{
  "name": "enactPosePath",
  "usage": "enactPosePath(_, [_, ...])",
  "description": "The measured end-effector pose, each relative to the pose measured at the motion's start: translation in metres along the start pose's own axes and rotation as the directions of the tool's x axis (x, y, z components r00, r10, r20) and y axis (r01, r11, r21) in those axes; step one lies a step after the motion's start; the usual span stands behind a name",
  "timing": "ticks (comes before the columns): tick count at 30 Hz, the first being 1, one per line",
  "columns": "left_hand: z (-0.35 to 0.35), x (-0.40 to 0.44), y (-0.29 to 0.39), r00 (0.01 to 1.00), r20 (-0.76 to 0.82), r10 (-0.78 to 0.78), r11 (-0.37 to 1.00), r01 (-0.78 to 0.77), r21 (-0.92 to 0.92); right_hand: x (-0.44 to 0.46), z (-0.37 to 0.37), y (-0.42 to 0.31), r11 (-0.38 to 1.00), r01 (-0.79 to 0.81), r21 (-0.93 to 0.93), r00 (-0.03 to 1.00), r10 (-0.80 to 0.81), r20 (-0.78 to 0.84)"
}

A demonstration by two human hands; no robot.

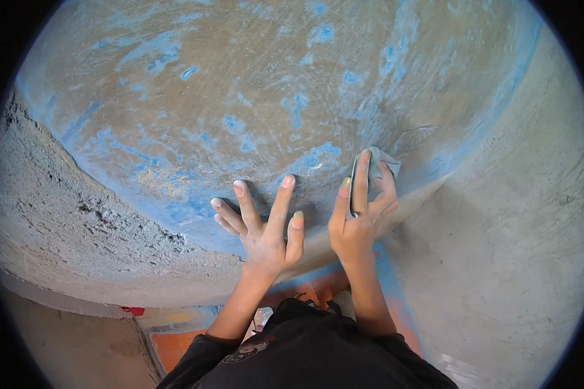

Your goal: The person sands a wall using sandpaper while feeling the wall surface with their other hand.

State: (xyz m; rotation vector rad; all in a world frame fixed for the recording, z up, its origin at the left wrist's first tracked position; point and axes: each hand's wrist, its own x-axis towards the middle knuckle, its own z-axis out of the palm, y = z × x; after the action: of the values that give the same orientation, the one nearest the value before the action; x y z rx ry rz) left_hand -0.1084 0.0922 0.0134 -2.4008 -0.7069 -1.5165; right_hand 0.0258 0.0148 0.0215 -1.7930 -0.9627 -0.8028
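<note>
A large wall surface (240, 78), brown-grey with patches and smears of blue paint, fills the upper part of the head view. My left hand (263, 233) rests against its lower part with the fingers spread, holding nothing; the fingertips look whitish with dust. To the right, my right hand (363, 214) grips a folded piece of grey-green sandpaper (386, 162) and presses it to the painted surface. The sheet lies partly under the fingers, with a folded corner sticking out on the right.
Rough, crumbly concrete (65, 188) borders the painted surface on the left. A smooth grey wall (499, 246) rises on the right. Below lies a floor with orange and blue areas (175, 347), and a small red object (133, 311) is at the lower left.
</note>
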Motion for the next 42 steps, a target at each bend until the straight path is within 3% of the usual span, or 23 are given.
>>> enactPosePath(4, [0.005,-0.005,-0.005,0.999,0.008,-0.047,0.994,0.046,0.096,-0.033,0.005,-0.012,1.000,-0.005,0.023,0.990,0.002,0.143])
enactPosePath(7, [0.007,-0.014,-0.008,0.995,0.022,-0.095,0.989,0.091,0.114,-0.004,0.003,-0.005,1.000,-0.005,0.024,1.000,0.005,0.010])
enactPosePath(13, [0.004,-0.016,-0.007,0.993,0.055,-0.108,0.982,0.098,0.163,-0.034,0.008,-0.014,1.000,0.005,0.026,0.996,-0.008,0.094])
enactPosePath(16, [0.002,-0.022,-0.006,0.991,0.071,-0.116,0.980,0.103,0.168,-0.004,0.005,-0.002,0.998,-0.012,0.058,1.000,0.012,-0.004])
enactPosePath(20, [0.004,-0.019,-0.006,0.991,0.067,-0.115,0.978,0.101,0.183,-0.043,0.011,-0.014,0.996,-0.016,0.082,0.994,0.007,0.106])
enactPosePath(24, [0.007,-0.021,-0.004,0.991,0.057,-0.118,0.977,0.105,0.186,-0.008,0.005,-0.005,0.996,-0.016,0.090,0.999,0.013,0.031])
enactPosePath(28, [0.009,-0.022,-0.007,0.992,0.053,-0.113,0.976,0.101,0.192,-0.036,0.006,-0.019,0.989,-0.010,0.149,0.992,-0.008,0.122])
enactPosePath(32, [0.010,-0.025,-0.007,0.993,0.059,-0.105,0.977,0.091,0.194,-0.005,0.005,-0.002,0.988,-0.016,0.153,1.000,0.014,0.016])
enactPosePath(36, [0.010,-0.024,-0.007,0.992,0.058,-0.112,0.977,0.100,0.186,-0.039,0.011,-0.017,0.990,-0.014,0.140,0.993,-0.003,0.117])
enactPosePath(42, [0.010,-0.026,-0.008,0.993,0.065,-0.100,0.977,0.086,0.193,-0.016,0.007,-0.008,0.982,-0.005,0.188,0.999,-0.001,0.035])
